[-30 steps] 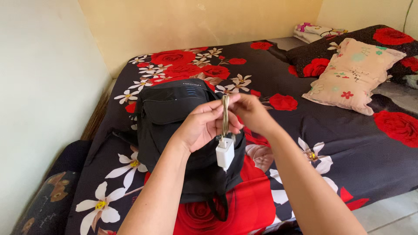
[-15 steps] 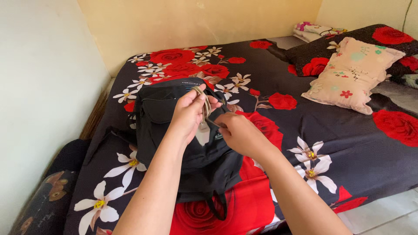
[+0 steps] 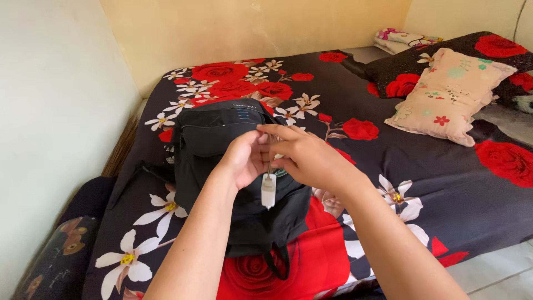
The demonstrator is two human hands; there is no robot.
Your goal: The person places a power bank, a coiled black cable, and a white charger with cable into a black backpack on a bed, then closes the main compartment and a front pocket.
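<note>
Two hands hold a bundled charger cable above a black backpack on a bed

From the left: the left hand (image 3: pixel 244 158) has its grip closed on the coiled cable (image 3: pixel 270 161), and the white charger plug (image 3: pixel 268 190) dangles below; the right hand (image 3: pixel 308 158) pinches the same coil. This looks like the winding step, and the next move calls for a firm hold so the loops stay together. The black backpack (image 3: pixel 222 133) lies beneath on the floral bed cover (image 3: pixel 422 166); its contents are hidden, and I cannot tell whether it is zipped
</note>
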